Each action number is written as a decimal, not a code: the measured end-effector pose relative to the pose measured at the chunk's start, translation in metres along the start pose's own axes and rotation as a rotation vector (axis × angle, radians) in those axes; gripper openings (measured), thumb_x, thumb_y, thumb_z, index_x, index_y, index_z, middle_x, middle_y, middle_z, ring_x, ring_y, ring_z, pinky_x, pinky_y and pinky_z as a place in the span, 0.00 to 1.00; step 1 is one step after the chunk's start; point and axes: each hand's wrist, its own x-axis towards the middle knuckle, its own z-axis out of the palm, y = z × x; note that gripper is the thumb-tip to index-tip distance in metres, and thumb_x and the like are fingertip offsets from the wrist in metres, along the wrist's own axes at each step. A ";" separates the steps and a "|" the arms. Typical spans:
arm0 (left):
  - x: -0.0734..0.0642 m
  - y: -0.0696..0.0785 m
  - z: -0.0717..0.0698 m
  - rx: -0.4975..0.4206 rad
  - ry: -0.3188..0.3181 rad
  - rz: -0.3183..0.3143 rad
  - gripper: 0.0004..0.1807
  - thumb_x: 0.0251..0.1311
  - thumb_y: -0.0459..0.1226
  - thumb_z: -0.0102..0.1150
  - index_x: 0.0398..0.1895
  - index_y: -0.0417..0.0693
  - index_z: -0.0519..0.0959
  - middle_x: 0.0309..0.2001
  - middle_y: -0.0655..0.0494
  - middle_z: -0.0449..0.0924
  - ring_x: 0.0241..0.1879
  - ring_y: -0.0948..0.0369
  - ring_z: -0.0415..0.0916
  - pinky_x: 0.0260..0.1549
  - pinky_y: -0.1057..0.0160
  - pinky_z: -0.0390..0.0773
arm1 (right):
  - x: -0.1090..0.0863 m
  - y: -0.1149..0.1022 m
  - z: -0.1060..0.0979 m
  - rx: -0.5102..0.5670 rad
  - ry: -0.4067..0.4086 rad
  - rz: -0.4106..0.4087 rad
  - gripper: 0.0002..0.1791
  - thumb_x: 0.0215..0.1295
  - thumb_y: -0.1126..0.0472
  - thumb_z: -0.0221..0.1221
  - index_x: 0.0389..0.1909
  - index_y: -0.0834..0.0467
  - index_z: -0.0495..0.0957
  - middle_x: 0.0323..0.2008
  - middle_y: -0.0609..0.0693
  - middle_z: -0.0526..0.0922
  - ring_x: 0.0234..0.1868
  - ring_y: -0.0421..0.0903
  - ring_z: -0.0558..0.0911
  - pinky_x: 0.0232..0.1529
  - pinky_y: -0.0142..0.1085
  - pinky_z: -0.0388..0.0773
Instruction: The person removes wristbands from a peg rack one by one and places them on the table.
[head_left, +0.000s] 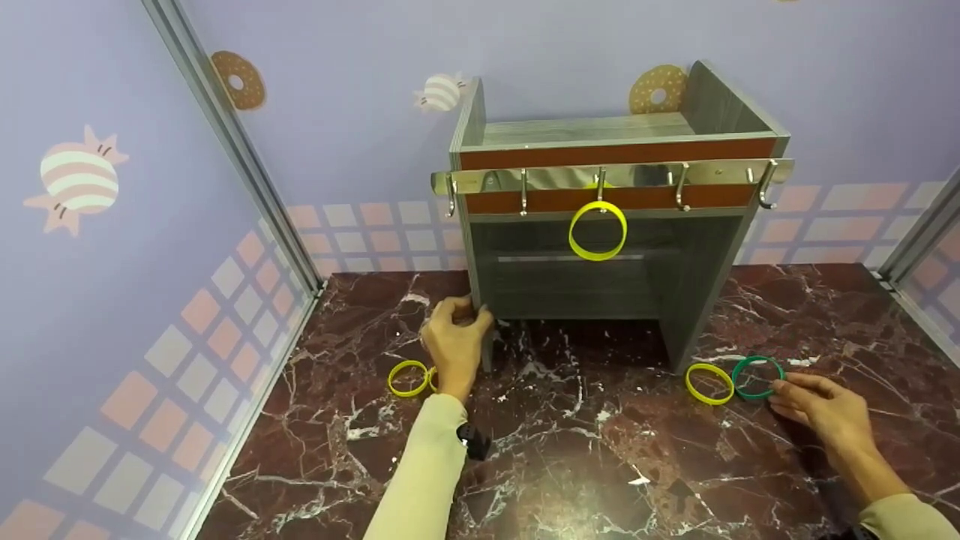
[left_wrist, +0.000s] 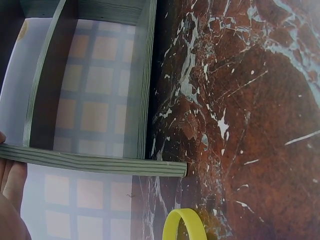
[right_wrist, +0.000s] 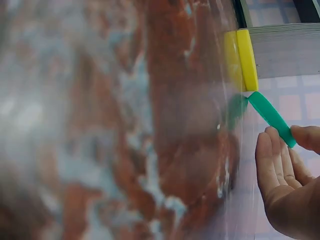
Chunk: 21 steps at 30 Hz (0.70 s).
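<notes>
My right hand (head_left: 829, 416) pinches a green silicone wristband (right_wrist: 272, 116) between thumb and fingers; the band tilts, its far edge down at the tabletop. Just left of it a yellow wristband (right_wrist: 248, 60) lies on the table. My left hand (head_left: 455, 341) grips the front edge of the left side panel of a small grey wooden shelf (head_left: 694, 300), thumb on the inner side, fingers outside. A metal hook rail (head_left: 555, 177) runs across the shelf's front, and another yellow wristband (head_left: 598, 257) hangs from its middle hook.
Beside my left wrist a yellow wristband (left_wrist: 194, 223) lies on the dark red marbled table (head_left: 570, 457), with a second one partly hidden by that wrist. Patterned wall panels (head_left: 360, 135) stand behind and at both sides. The rail's ends stick out past the shelf.
</notes>
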 end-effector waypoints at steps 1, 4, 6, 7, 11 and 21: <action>0.000 0.000 0.000 -0.005 -0.002 0.000 0.07 0.47 0.28 0.77 0.30 0.40 0.87 0.31 0.52 0.88 0.28 0.58 0.88 0.28 0.60 0.88 | 0.000 0.000 0.000 -0.027 -0.003 0.005 0.06 0.71 0.67 0.68 0.43 0.53 0.85 0.33 0.44 0.91 0.34 0.43 0.91 0.40 0.34 0.89; 0.000 0.000 0.000 -0.015 -0.003 0.001 0.07 0.47 0.27 0.76 0.29 0.40 0.86 0.31 0.52 0.87 0.28 0.57 0.88 0.27 0.61 0.87 | 0.000 0.001 -0.001 -0.098 -0.004 0.020 0.07 0.71 0.68 0.68 0.46 0.57 0.84 0.33 0.44 0.90 0.34 0.42 0.91 0.40 0.34 0.89; 0.000 0.000 0.000 -0.026 0.002 0.001 0.07 0.47 0.27 0.76 0.29 0.39 0.86 0.31 0.51 0.87 0.28 0.56 0.88 0.27 0.62 0.87 | 0.001 0.001 -0.001 -0.140 -0.006 0.019 0.10 0.71 0.69 0.67 0.50 0.63 0.83 0.32 0.43 0.90 0.33 0.42 0.91 0.40 0.35 0.89; 0.000 0.000 0.000 -0.035 0.003 -0.001 0.07 0.47 0.26 0.76 0.29 0.38 0.86 0.31 0.51 0.87 0.28 0.56 0.88 0.27 0.62 0.87 | 0.002 0.001 -0.001 -0.148 -0.005 0.021 0.11 0.71 0.69 0.67 0.51 0.65 0.82 0.32 0.44 0.90 0.33 0.42 0.91 0.39 0.35 0.89; 0.000 0.001 0.000 -0.059 0.006 -0.013 0.07 0.47 0.26 0.76 0.30 0.38 0.86 0.31 0.49 0.87 0.28 0.54 0.88 0.28 0.62 0.88 | 0.003 0.001 0.000 -0.222 0.000 0.000 0.18 0.71 0.70 0.66 0.57 0.75 0.77 0.32 0.43 0.89 0.33 0.41 0.90 0.39 0.34 0.89; -0.001 0.000 0.001 -0.071 -0.007 -0.027 0.08 0.47 0.25 0.76 0.30 0.37 0.85 0.31 0.48 0.87 0.29 0.53 0.88 0.29 0.58 0.89 | -0.001 -0.002 0.000 -0.513 0.109 -0.090 0.26 0.72 0.62 0.69 0.61 0.77 0.76 0.32 0.30 0.86 0.31 0.34 0.88 0.35 0.28 0.86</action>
